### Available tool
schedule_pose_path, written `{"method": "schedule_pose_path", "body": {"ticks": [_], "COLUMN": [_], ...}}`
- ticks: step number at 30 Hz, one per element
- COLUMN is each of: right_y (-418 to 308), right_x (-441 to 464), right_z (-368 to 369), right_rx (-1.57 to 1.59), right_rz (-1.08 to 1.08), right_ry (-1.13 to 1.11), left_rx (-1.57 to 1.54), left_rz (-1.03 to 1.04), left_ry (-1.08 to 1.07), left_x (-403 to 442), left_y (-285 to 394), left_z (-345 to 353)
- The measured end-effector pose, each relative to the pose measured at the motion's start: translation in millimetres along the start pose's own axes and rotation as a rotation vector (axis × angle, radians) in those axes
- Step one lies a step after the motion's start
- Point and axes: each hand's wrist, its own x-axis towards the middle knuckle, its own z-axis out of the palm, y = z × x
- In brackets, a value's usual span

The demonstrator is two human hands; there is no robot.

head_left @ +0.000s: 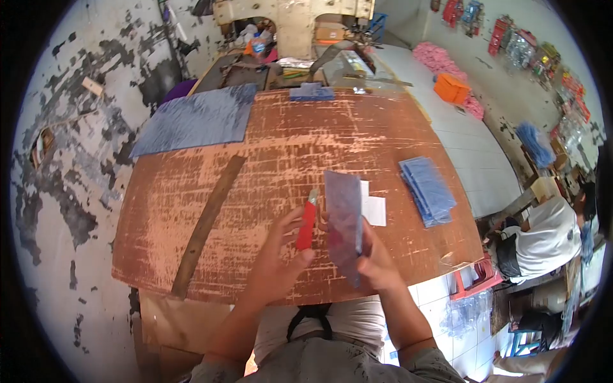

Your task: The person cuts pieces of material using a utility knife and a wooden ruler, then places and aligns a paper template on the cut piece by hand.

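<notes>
My left hand (283,252) is closed around a red utility knife (307,225), its metal tip pointing away from me. In my right hand (378,258) is a stack of bluish clear plastic sheets (343,217), tilted upright above the table, thumb on the near side. White paper pieces (377,211) lie on the table just behind that stack, partly covered by it. Further right rests a pile of cut blue plastic sheets (426,191). A long dark wooden strip (207,226) lies to the left of my left hand.
The scratched brown tabletop (274,147) carries a large blue plastic sheet (198,119) at far left and small blue pieces (311,92) at the back. Behind stands a cream machine (294,25). At right, a person in a white shirt (546,239) sits near a red stool (477,279).
</notes>
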Motion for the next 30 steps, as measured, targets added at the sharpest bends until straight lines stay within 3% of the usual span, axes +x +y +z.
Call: {"method": "schedule_pose_path", "body": {"ticks": [2,6,10,13,15,17,19,21,27,29,30], "right_y": [19,29,30,31,30,29,35,48,61,55,54], "right_x": [-2,-5,-8,-9,-9,-17,-25,-32,-24,-22,-20], "right_z": [16,17,14,4,2,-3,-3,1,-2,-4,-3], "right_rx": [-0.053,-0.214,-0.161,-0.308,-0.555,-0.471,-0.386,-0.247,-0.295,-0.189,-0.186], "right_rz": [-0.043,-0.092,-0.090,-0.042,-0.254,-0.179,-0.107,-0.081,-0.027,0.001,0.004], "right_ry": [-0.011,-0.017,-0.044,-0.078,-0.069,-0.110,-0.150,-0.017,0.313,0.383,0.388], "left_rx": [-0.358,-0.307,-0.193,-0.168,-0.134,0.096,0.182,0.267,0.309,0.020,0.020], "left_rz": [-0.130,-0.226,-0.119,-0.014,0.049,0.222,0.193,0.150,0.176,-0.075,-0.079], "left_ry": [-0.060,-0.157,-0.147,-0.087,-0.039,0.119,0.083,0.046,0.076,0.222,0.217], "left_x": [3,-2,1,-2,-5,-8,-10,-15,-10,-13,-14], "left_y": [-3,11,1,-5,-12,-19,-21,-23,-31,-15,-21], "left_z": [12,14,15,19,21,22,21,21,21,21,18]}}
